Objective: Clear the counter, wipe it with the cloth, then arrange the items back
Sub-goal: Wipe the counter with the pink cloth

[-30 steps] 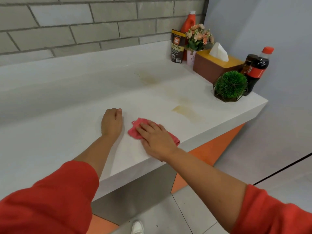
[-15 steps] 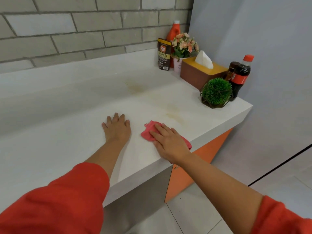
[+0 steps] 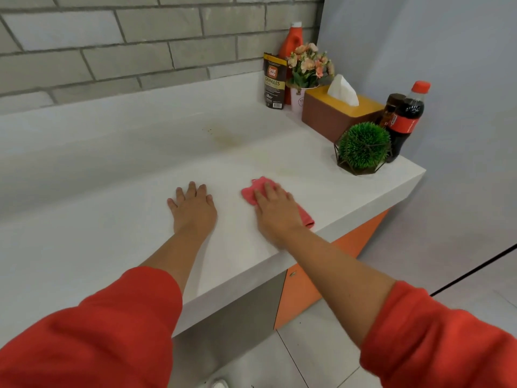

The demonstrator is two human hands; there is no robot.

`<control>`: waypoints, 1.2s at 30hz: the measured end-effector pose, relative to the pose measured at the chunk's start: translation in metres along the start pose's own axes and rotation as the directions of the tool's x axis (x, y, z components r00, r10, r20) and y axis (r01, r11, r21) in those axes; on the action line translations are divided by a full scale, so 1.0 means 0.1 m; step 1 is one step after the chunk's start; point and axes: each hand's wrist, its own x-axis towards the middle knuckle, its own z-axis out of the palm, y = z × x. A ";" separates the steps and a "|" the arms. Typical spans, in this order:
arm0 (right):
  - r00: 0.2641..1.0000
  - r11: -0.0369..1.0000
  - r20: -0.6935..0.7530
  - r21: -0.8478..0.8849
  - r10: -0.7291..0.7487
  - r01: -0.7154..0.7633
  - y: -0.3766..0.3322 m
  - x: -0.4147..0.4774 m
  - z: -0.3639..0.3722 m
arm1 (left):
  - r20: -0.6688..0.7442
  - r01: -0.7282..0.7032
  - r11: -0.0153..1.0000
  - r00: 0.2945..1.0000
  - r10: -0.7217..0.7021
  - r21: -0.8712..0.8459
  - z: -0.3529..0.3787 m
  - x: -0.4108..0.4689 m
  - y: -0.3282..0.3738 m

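Observation:
My right hand (image 3: 275, 210) presses flat on a pink cloth (image 3: 253, 191) on the white counter (image 3: 112, 233), near its front edge. My left hand (image 3: 193, 210) lies flat on the bare counter just left of the cloth, fingers spread. A faint brownish stain (image 3: 226, 137) marks the counter further back. Items stand grouped at the right end: a green ball plant (image 3: 362, 145) in a wire holder, a cola bottle (image 3: 407, 119), a brown tissue box (image 3: 335, 117), a flower pot (image 3: 306, 72), a dark granules pouch (image 3: 274, 81) and an orange bottle (image 3: 292, 40).
A grey brick wall (image 3: 126, 46) runs behind the counter and a plain wall (image 3: 419, 37) closes the right end. An orange cabinet front (image 3: 321, 275) sits below the counter, with tiled floor (image 3: 321, 357) beneath. A small dark jar (image 3: 393, 106) stands behind the cola bottle.
My left hand has uncurled from a loose fist to lie flat with spread fingers. My right hand has slid the cloth along the counter toward the right end and slightly further back.

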 end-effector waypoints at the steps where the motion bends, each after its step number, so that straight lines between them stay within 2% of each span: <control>1: 0.997 0.997 0.000 0.015 -0.071 0.071 -0.07 -0.11 0.02 | 0.000 -0.001 1.000 1.000 0.001 -0.006 0.00 0.00 0.00; 3: 0.987 0.986 0.002 0.053 -0.160 0.160 -0.02 -0.30 0.03 | 0.001 -0.002 1.000 1.000 0.002 -0.015 0.00 0.00 -0.02; 5: 0.991 0.988 0.001 0.066 -0.137 0.137 0.22 -0.37 -0.01 | 0.008 -0.008 1.000 1.000 0.008 -0.018 0.00 0.00 -0.03; 10: 0.980 0.981 -0.043 0.002 0.196 -0.196 0.79 -0.02 -0.06 | 0.000 -0.014 1.000 1.000 0.014 -0.001 0.00 -0.01 -0.02; 13: 0.953 0.954 -0.045 0.032 0.298 -0.297 0.72 0.22 -0.06 | 0.013 -0.008 1.000 1.000 0.008 -0.006 -0.01 -0.02 -0.01; 15: 0.971 0.971 -0.045 0.056 0.233 -0.231 0.60 0.29 -0.05 | 0.005 -0.009 1.000 1.000 0.009 -0.003 -0.01 -0.02 0.00; 19: 0.991 0.978 -0.104 0.185 -0.079 0.098 0.38 0.18 -0.02 | 0.007 -0.009 1.000 1.000 0.009 0.002 -0.01 -0.01 0.00; 22: 0.951 0.879 -0.164 0.365 -0.264 0.307 0.29 -0.09 -0.04 | 0.007 -0.004 1.000 1.000 0.005 -0.010 -0.01 0.00 -0.01; 24: 0.926 0.799 -0.108 0.477 -0.361 0.367 0.30 -0.28 -0.12 | -0.003 -0.009 1.000 1.000 0.009 -0.018 0.00 0.00 -0.01; 25: 0.923 0.752 -0.069 0.559 -0.377 0.349 0.33 -0.34 -0.21 | -0.004 -0.009 1.000 1.000 0.009 -0.024 0.00 0.00 -0.01; 27: 0.954 0.712 -0.060 0.652 -0.294 0.261 0.45 -0.31 -0.43 | 0.000 -0.008 0.999 1.000 0.008 -0.032 0.00 0.01 -0.01; 29: 0.989 0.752 -0.119 0.643 -0.090 0.146 0.71 -0.16 -0.55 | 0.003 -0.009 1.000 1.000 0.009 -0.025 0.00 0.00 -0.02; 31: 0.991 0.815 -0.131 0.576 0.023 0.057 0.92 -0.05 -0.52 | -0.001 -0.010 1.000 1.000 0.010 -0.021 0.00 0.00 -0.02; 33: 0.993 0.874 -0.106 0.485 0.049 0.009 0.99 -0.02 -0.34 | -0.004 -0.010 1.000 1.000 0.010 -0.024 0.00 0.00 -0.01; 36: 0.989 0.926 -0.151 0.372 0.002 0.055 0.79 -0.07 -0.10 | -0.001 -0.008 0.999 1.000 0.008 -0.034 -0.01 -0.01 -0.01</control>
